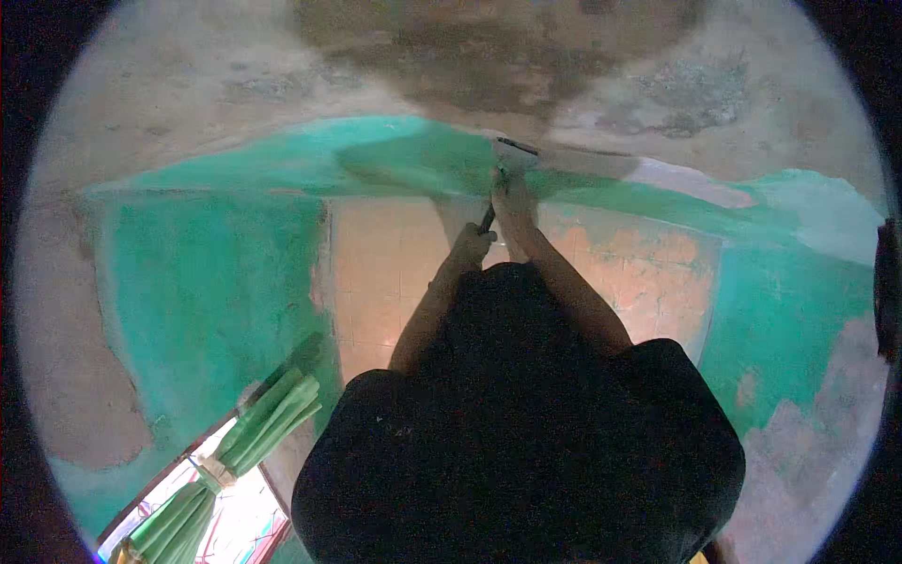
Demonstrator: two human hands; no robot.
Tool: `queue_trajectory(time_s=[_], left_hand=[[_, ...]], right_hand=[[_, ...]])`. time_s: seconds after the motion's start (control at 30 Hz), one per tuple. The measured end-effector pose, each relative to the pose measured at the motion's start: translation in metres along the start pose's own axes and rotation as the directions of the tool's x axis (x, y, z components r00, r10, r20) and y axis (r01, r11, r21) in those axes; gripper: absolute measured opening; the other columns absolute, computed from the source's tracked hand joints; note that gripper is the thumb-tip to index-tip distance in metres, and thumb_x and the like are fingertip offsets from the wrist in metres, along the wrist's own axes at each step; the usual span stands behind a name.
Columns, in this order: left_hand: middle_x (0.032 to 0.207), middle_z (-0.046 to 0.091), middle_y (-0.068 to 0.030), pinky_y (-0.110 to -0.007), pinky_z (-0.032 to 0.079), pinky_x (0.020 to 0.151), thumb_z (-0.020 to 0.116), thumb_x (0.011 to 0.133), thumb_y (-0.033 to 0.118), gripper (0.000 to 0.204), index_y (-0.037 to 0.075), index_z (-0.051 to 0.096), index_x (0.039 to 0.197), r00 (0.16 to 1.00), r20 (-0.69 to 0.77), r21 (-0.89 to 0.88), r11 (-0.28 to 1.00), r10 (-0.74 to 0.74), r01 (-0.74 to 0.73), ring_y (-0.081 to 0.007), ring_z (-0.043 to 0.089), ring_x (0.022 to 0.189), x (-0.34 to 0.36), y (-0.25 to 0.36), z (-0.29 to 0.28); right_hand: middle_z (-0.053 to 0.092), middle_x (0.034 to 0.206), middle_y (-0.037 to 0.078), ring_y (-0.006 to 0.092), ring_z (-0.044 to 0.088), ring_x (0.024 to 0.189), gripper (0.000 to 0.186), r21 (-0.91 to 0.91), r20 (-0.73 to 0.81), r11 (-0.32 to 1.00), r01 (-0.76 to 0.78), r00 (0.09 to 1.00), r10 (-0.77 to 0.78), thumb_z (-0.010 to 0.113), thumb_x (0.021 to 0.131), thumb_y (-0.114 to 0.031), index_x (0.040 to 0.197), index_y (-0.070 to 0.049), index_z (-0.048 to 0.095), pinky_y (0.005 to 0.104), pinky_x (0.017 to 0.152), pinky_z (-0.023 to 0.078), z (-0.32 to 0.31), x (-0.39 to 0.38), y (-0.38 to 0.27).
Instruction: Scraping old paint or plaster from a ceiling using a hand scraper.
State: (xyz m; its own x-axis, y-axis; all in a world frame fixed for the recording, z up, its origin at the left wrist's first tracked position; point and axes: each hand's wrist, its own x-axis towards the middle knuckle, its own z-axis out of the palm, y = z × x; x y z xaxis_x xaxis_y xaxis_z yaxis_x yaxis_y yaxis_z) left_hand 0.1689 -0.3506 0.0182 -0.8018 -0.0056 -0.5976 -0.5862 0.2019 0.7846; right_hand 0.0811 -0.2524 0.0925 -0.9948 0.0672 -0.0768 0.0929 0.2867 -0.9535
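Observation:
Both my arms reach away from me, close together. My left hand [473, 244] is closed round the dark handle [487, 222] of a tool. Farther up, my right hand [511, 199] is closed near the tool's head. That wide, flat, pale head [515, 154] with a dark far edge lies against the border between green paint [404, 155] and bare grey-brown surface [648, 113]. The picture is too dim to tell the tool's exact kind. My fingers are partly in shadow.
Orange square tiles [376, 273] lie under my arms, with green-painted areas [216, 282] on both sides. At lower left, a tied green curtain [268, 423] hangs by a bright window [240, 526]. Patches of paint are worn off at right [799, 461]. A dark object [886, 291] shows at the right rim.

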Motion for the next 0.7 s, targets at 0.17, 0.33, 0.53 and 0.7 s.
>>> queue_trajectory(time_s=[0.17, 0.33, 0.53, 0.7], left_hand=[[0.050, 0.044, -0.0030, -0.032, 0.032, 0.040, 0.058, 0.066, 0.022, 0.026, 0.000, 0.046, 0.056, 0.995, 0.091, -0.146, 0.988, -0.033, 0.046, -0.0128, 0.043, 0.045, 0.009, -0.021, 0.002], [0.051, 0.046, -0.0063, -0.033, 0.036, 0.043, 0.059, 0.064, 0.026, 0.032, -0.002, 0.047, 0.055, 1.000, -0.005, 0.130, 0.992, -0.001, 0.002, -0.0172, 0.047, 0.047, 0.000, -0.007, 0.000], [0.050, 0.046, -0.0073, -0.035, 0.037, 0.043, 0.058, 0.063, 0.027, 0.033, -0.003, 0.047, 0.053, 0.999, -0.013, 0.133, 0.990, -0.038, 0.039, -0.0189, 0.047, 0.046, 0.004, -0.002, -0.004], [0.050, 0.047, -0.0084, -0.034, 0.037, 0.043, 0.058, 0.063, 0.028, 0.033, -0.003, 0.048, 0.056, 0.996, -0.013, 0.034, 0.995, -0.090, 0.090, -0.0189, 0.049, 0.045, 0.005, -0.026, -0.007]], right_hand=[[0.052, 0.078, 0.017, 0.0289, 0.051, 0.070, 0.024, -0.565, -0.015, 0.624, 0.540, 0.750, -0.662, 0.045, 0.081, -0.016, 0.095, 0.005, 0.045, 0.0387, 0.064, 0.040, -0.003, -0.008, 0.008], [0.050, 0.082, 0.017, 0.0285, 0.051, 0.076, 0.039, -0.053, 0.089, 0.998, 0.015, 0.996, -0.010, 0.046, 0.081, -0.032, 0.098, 0.003, 0.044, 0.0389, 0.068, 0.039, -0.016, -0.012, -0.036], [0.049, 0.079, 0.010, 0.0206, 0.049, 0.069, 0.032, -0.140, -0.002, 0.952, 0.273, 0.961, -0.276, 0.051, 0.081, -0.023, 0.101, 0.001, 0.042, 0.0327, 0.062, 0.041, 0.002, -0.002, 0.041], [0.054, 0.083, 0.020, 0.0349, 0.051, 0.075, 0.024, 0.037, 0.183, 0.998, -0.044, 0.982, 0.036, 0.045, 0.081, -0.018, 0.097, 0.000, 0.048, 0.0415, 0.068, 0.040, 0.004, -0.004, 0.010]])
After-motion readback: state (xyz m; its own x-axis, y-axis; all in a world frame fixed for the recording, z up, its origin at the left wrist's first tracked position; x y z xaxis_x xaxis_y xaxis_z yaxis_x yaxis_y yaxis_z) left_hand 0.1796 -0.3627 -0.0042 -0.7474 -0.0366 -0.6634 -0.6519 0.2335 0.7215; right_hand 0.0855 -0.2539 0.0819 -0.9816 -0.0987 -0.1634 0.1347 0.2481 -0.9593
